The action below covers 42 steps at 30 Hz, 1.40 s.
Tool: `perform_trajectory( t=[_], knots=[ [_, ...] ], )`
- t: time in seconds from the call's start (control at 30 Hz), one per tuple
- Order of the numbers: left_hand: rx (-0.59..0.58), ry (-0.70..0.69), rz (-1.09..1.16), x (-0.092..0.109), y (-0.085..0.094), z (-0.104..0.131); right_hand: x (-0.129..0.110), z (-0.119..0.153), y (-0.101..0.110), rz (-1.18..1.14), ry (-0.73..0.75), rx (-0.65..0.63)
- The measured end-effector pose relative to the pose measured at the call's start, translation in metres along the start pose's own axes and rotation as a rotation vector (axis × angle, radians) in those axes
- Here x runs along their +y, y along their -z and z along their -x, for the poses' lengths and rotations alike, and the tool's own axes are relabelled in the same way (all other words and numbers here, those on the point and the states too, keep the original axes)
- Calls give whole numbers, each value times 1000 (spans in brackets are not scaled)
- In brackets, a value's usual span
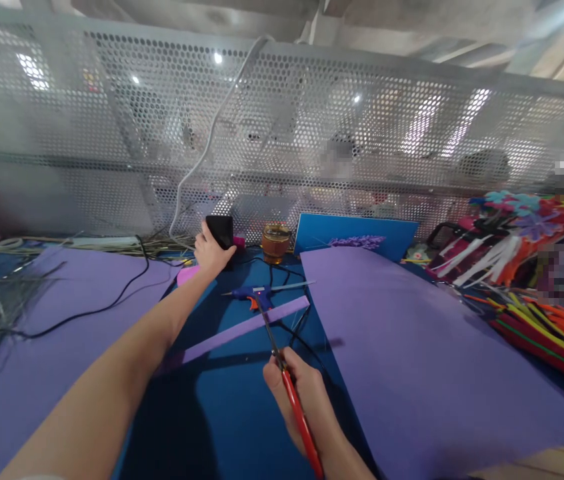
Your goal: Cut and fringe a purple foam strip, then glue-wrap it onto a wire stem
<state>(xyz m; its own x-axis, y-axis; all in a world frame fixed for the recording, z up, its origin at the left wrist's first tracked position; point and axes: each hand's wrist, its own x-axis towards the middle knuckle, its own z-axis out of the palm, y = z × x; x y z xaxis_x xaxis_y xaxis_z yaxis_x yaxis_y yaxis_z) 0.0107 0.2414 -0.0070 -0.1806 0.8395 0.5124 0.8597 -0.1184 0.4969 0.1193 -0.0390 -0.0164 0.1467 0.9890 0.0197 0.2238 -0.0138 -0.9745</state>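
Observation:
My left hand [211, 250] reaches to the back of the table. Its fingers and thumb close around a black rectangular object [220, 231] leaning near the mesh; its kind does not show clearly. In my right hand [302, 383] is a pair of scissors [298, 419] with red handles, blades pointing away from me. The blades lie over a narrow purple strip [242, 331], and their tips come close to a blue glue gun [261, 296]. That glue gun has an orange trigger and a clear glue stick behind it. Pink material [187, 274] lies under my left wrist.
Large purple sheets [402, 347] cover both sides of the blue table [232, 413]. A brown glass jar [276, 244] and a blue board [362, 230] stand against the perforated metal screen [282, 133]. Black cables [112, 307] cross the left. Colourful pipe cleaners [557, 327] lie right.

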Motion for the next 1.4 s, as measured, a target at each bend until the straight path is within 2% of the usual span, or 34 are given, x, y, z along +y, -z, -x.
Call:
perform_trajectory(
  t=[0.23, 0.53, 0.63, 0.73, 0.83, 0.9, 1.0, 1.17, 1.3, 1.4],
  knots=[
    [35, 95, 37, 19, -8, -7, 2, 0, -3, -21, 5, 46],
    [51, 70, 124, 14, -13, -9, 2, -1, -4, -41, -19, 52],
    [36, 10, 124, 5, -3, -9, 1, -1, -3, -53, -39, 43],
    [31, -145, 128, -16, 11, -6, 2, -1, -2, -59, -24, 45],
    [-89, -394, 117, -41, 23, 4, 3, -1, -4, -34, 12, 57],
    [-160, -473, 79, -53, 26, 11, 2, 0, -5, -17, 38, 62],
    [-203, -471, 46, -59, 25, 19, 1, 1, -5, -6, 50, 77],
    [-244, -463, 24, -56, 19, 19, 1, 1, -5, -8, 26, 60],
    [-230, -459, 5, -51, 19, 9, 1, 0, -4, -19, 13, 66],
    [-166, -440, -10, -45, 21, -3, 1, 0, -4, -32, 12, 67]
  ],
)
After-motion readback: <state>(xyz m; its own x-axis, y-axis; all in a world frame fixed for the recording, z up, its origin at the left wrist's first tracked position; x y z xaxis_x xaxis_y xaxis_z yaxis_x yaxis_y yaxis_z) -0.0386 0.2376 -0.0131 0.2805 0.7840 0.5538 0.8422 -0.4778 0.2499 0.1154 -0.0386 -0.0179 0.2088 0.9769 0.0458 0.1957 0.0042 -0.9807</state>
